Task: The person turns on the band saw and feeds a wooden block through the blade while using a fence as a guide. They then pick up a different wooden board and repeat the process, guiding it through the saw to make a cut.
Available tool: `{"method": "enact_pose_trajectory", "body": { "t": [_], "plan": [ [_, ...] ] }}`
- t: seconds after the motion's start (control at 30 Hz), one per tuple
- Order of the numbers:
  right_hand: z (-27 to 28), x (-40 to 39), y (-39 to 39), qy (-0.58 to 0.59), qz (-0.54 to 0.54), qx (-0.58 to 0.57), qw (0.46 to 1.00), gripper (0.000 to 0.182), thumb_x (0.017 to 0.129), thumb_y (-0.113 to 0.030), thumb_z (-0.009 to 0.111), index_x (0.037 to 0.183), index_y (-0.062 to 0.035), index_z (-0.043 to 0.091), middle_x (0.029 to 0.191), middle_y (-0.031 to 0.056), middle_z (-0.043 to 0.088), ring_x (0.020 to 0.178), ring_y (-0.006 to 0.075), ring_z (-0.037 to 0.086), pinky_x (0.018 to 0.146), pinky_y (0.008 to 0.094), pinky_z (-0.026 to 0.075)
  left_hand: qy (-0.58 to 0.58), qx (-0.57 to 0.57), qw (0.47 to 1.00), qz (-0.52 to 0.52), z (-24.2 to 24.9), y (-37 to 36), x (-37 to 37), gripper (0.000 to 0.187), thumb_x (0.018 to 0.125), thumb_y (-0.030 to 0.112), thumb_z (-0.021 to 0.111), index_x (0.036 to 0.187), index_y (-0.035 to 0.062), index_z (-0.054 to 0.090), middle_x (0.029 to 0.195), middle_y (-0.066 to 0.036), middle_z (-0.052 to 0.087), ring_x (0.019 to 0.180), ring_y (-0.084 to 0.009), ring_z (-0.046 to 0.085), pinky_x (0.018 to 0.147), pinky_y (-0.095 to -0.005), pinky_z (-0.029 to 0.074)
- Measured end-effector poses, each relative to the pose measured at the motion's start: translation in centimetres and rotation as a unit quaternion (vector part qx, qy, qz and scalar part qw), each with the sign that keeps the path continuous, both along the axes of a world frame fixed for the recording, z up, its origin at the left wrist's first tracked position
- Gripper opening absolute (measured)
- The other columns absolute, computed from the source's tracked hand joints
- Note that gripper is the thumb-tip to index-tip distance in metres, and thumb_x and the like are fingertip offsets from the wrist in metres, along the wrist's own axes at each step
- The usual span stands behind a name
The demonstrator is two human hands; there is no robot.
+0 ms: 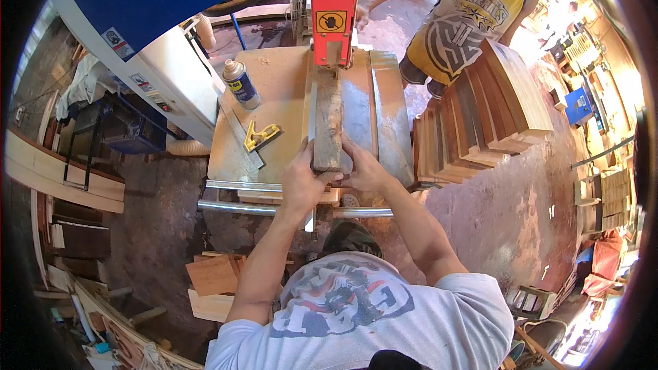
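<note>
A rough greyish-brown board (329,123) lies lengthwise on the metal saw table (274,68), its far end under the red blade guard (334,14). My left hand (303,177) grips the board's near left corner, with the thumb across the near end. On the other side, my right hand (364,168) holds the near right corner, fingers along the edge. A metal fence (310,109) runs along the board's left side. To the left on the table are a blue and yellow spray can (241,85) and a yellow clamp (260,136).
Beyond the table at the right, a person in a yellow jersey (473,7) reaches an arm toward the guard. Stacked curved wooden planks (480,113) stand right of the table. Metal rails (240,207) cross its front. Wood offcuts (212,277) lie on the floor at left.
</note>
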State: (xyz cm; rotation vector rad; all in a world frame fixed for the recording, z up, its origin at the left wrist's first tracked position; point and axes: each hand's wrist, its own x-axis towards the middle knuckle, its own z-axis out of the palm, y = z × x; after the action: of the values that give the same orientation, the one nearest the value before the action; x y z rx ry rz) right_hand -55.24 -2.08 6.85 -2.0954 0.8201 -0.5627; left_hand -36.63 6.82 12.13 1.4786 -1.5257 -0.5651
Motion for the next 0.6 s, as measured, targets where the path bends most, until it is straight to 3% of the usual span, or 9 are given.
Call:
{"method": "enact_pose_trajectory", "body": {
  "t": [0.1,0.47,0.6],
  "plan": [
    [0.2,0.0,-0.1,-0.004,-0.002,0.005,1.000,0.131,0.066,-0.021,0.093,0.164,0.0075,0.011,0.168,0.0338,0.021,0.156,0.0421,0.029,0.127,0.0409,0.030,0.026,0.046,0.999,-0.004,0.8,-0.1,-0.1,0.081,0.067,0.012,0.095,0.140,0.0031,0.061,0.132,-0.019,0.069,0.119,-0.0381,0.069,0.097,-0.0422,0.055],
    [0.7,0.4,-0.4,-0.003,-0.019,-0.005,1.000,0.129,0.066,-0.017,0.091,0.165,0.0046,0.012,0.167,0.0318,0.027,0.151,0.0414,0.037,0.122,0.0418,0.038,0.040,0.084,0.996,-0.005,1.5,-1.0,-0.1,0.079,0.069,0.013,0.095,0.139,0.0030,0.061,0.131,-0.018,0.070,0.120,-0.0340,0.069,0.099,-0.0414,0.054],
    [1.5,0.5,0.1,-0.010,-0.043,0.029,0.999,0.119,0.070,-0.019,0.090,0.164,0.0041,0.021,0.166,0.0294,0.032,0.150,0.0408,0.040,0.122,0.0414,0.039,0.054,0.074,0.996,-0.008,0.7,-1.3,0.0,0.079,0.069,0.012,0.095,0.140,0.0030,0.060,0.131,-0.017,0.070,0.120,-0.0336,0.069,0.098,-0.0409,0.054]
  ]
}}
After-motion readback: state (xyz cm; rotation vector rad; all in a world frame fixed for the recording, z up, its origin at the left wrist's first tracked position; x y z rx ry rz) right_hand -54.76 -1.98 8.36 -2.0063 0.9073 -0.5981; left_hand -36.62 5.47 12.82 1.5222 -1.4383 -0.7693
